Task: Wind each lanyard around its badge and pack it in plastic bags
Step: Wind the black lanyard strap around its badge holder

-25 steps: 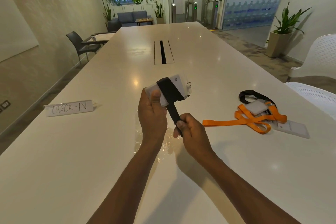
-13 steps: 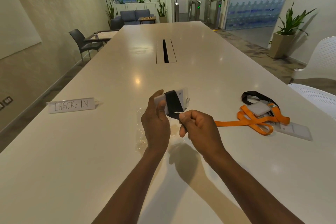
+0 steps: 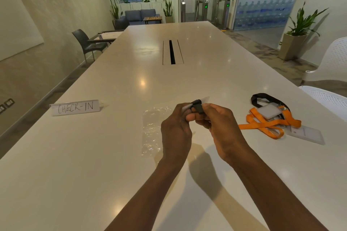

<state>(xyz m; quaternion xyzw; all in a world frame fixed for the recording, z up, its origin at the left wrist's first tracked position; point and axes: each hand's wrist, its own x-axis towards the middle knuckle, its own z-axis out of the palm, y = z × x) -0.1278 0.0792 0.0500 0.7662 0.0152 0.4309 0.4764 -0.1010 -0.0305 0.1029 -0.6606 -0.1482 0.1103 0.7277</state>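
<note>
My left hand [image 3: 175, 129] and my right hand [image 3: 218, 127] meet over the white table [image 3: 112, 155], both closed on one white badge wound with a black lanyard [image 3: 197, 108]. The badge is tilted nearly edge-on and mostly hidden by my fingers. A clear plastic bag [image 3: 152, 127] lies flat just left of my left hand. To the right lies a pile: an orange lanyard [image 3: 270, 124], a black lanyard [image 3: 262, 98] and two white badges [image 3: 268, 111], [image 3: 308, 134].
A "CHECK-IN" paper sign [image 3: 75, 108] stands at the left. A cable slot [image 3: 172, 52] runs along the table's middle. White chairs [image 3: 328, 99] sit by the right edge, a dark chair [image 3: 84, 43] at the far left.
The loose tail of the black lanyard has been wound in. My hands dropped lower and closed together over the badge, which turned from face-up to nearly edge-on.
</note>
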